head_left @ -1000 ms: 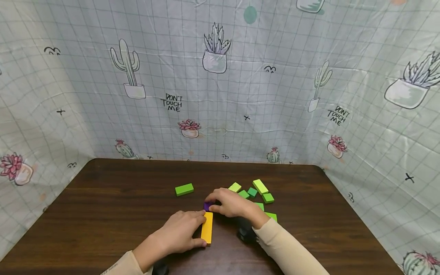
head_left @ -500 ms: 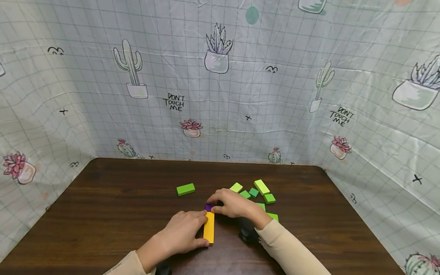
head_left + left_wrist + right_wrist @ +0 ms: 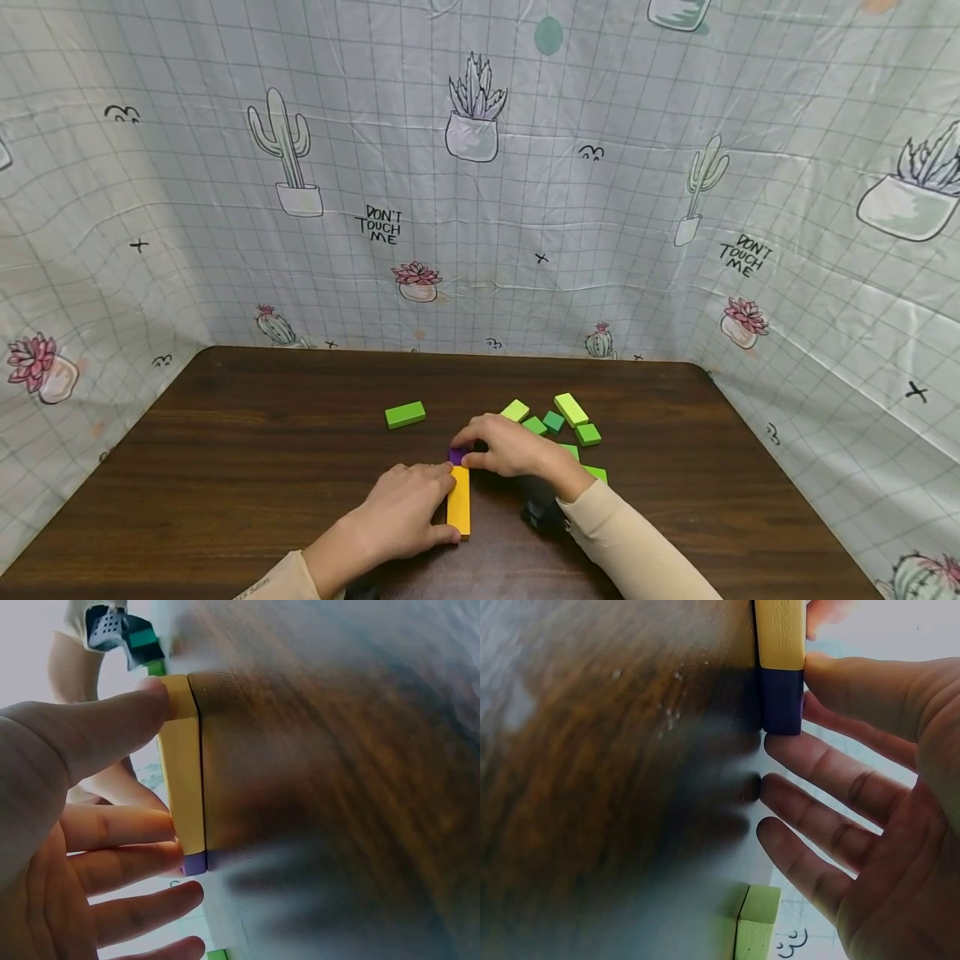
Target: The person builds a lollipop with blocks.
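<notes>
A long yellow block [image 3: 459, 502] lies on the table with its length running away from me. My left hand [image 3: 401, 510] holds it from the left: the thumb presses the near end and the fingertips reach the far end. Against that far end sits a small purple block [image 3: 781, 703], flush with the yellow one in the right wrist view. My right hand [image 3: 506, 446] pinches the purple block, its thumb near the seam and a finger at the far side. The left wrist view shows the yellow block [image 3: 184, 780] with the purple block [image 3: 194, 863] at its end.
A green block [image 3: 405, 415] lies by itself beyond the left hand. Right of the right hand are several green blocks, among them a lime one [image 3: 572, 409] and a dark green cube [image 3: 553, 422]. A patterned cloth [image 3: 480, 208] hangs behind the dark wooden table [image 3: 262, 442].
Both hands keep their places on the yellow and purple blocks, with hardly any movement. The whole view has shifted slightly.
</notes>
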Available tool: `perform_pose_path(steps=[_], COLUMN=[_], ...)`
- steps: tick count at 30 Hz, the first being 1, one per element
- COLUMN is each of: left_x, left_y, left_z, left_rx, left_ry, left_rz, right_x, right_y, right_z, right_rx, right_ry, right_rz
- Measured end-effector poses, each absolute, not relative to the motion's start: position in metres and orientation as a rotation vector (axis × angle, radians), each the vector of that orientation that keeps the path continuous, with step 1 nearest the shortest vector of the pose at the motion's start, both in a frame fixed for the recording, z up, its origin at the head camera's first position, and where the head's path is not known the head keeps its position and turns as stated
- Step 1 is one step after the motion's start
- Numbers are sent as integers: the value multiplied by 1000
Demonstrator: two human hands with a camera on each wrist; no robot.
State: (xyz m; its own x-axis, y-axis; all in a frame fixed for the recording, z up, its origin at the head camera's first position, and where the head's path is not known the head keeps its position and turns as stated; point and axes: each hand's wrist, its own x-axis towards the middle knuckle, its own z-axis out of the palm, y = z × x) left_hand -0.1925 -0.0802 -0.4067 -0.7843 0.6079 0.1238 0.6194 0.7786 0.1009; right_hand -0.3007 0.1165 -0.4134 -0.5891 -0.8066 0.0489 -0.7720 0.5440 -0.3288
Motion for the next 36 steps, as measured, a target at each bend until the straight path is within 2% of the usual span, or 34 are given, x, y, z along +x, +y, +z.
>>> perform_pose_path(steps=[17, 30, 36], left_x=[-199, -200, -199], left_y=[-79, -78, -78], left_z=[-409, -410, -410], left_rx=[-1019, -1017, -1015], left_ry=[-2910, -2917, -2917], left_rz=[-225, -223, -226], right_x=[-304, -320, -331], right_y=[118, 152, 163], right_z=[-411, -388, -394], right_rx=[-1363, -1080, -1031], right_ry=[2624, 2788, 2873], right_rz=[-523, -776, -667])
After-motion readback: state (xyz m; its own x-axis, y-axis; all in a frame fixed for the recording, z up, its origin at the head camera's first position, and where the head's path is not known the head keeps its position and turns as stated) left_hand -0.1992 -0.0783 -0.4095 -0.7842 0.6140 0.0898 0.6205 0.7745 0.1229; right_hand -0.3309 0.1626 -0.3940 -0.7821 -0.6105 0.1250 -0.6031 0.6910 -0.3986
